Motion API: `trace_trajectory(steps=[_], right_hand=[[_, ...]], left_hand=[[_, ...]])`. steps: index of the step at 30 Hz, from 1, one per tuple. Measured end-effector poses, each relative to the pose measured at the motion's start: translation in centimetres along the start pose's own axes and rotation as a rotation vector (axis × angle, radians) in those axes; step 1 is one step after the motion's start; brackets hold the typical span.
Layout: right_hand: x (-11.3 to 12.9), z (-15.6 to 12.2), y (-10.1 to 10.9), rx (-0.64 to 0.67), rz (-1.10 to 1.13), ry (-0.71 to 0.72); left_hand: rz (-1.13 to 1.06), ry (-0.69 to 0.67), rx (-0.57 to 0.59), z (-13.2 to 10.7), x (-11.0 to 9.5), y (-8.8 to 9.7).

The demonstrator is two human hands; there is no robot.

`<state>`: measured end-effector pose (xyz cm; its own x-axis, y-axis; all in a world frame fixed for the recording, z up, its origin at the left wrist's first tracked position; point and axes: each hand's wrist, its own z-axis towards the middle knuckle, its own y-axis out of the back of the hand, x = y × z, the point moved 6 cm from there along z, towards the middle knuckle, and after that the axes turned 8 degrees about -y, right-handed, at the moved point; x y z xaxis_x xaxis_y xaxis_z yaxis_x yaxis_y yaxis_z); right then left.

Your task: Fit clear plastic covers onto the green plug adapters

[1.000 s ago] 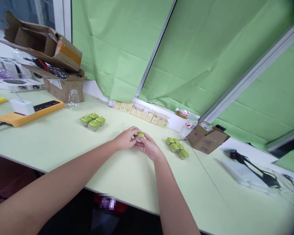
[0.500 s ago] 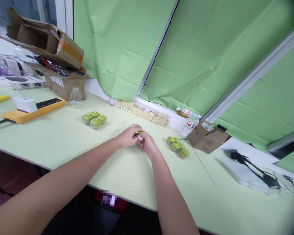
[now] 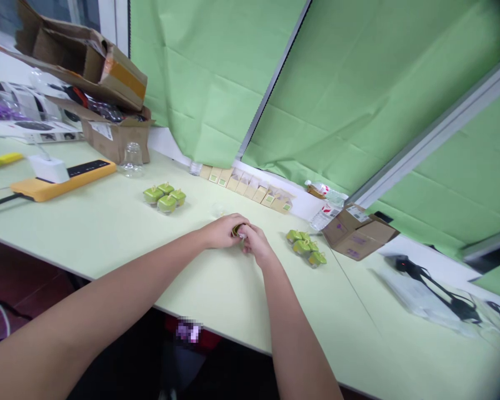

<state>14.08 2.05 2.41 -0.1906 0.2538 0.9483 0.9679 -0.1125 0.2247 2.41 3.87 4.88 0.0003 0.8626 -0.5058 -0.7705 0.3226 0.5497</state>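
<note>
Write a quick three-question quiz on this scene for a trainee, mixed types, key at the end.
1. Count: how many green-topped cups are in the group nearer the orange power strip?
2. True or false: the left hand and the right hand are both on one small object.
3. Multiple choice: what rests on the orange power strip?
A) a cardboard box
B) a white adapter
C) a water bottle

Key:
1. Four.
2. True; the fingers hide much of the small object.
3. B.
</note>
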Motion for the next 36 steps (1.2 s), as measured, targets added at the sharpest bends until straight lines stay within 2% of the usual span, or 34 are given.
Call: trace_trajectory(steps=[5, 7, 10, 12, 15, 18, 21, 26, 28, 31, 36], right_hand=[[0.0, 0.2, 1.1, -0.082, -0.019, 0.046], [0.3, 0.2, 2.1, -0.183, -0.094, 0.083], [1.4, -0.4, 3.9, -0.417, -0.229, 0.17], [1.9, -0.8, 4.5, -0.498, -0.297, 0.202], [1.9, -0.9, 4.0, -0.459, -0.511, 0.186], [0.9, -0.6, 3.1, -0.402, -0.732, 0.121], [0.2, -0.5, 3.0, -0.409, -0.729, 0.108], [1.7, -1.4, 3.9, -0.565, -0.642, 0.226], [2.3, -1.6, 3.3, -0.505, -0.577, 0.299], [2.6, -1.4, 1.7, -0.308, -0.347, 0.358], [1.9, -0.9, -0.2, -0.029, 0.092, 0.15]], left_hand=[[0.138, 0.08, -0.058, -0.4, 2.4, 1.1], [0.158, 0.125, -0.107, -0.5, 3.0, 1.5], [0.153, 0.171, -0.163, -0.5, 3.2, 1.8], [0.144, 0.196, -0.187, -0.4, 2.9, 1.9], [0.1, 0.226, -0.209, -0.3, 2.6, 1.8], [0.022, 0.261, -0.204, -0.2, 2.6, 1.6], [-0.06, 0.3, -0.19, -0.3, 3.0, 1.3], [-0.174, 0.315, -0.196, -0.4, 3.5, 0.6], [-0.233, 0.306, -0.226, -0.3, 3.6, 0.4], [-0.351, 0.305, -0.247, -0.1, 3.6, 0.0], [-0.489, 0.343, -0.28, 0.2, 3.1, 0.0]])
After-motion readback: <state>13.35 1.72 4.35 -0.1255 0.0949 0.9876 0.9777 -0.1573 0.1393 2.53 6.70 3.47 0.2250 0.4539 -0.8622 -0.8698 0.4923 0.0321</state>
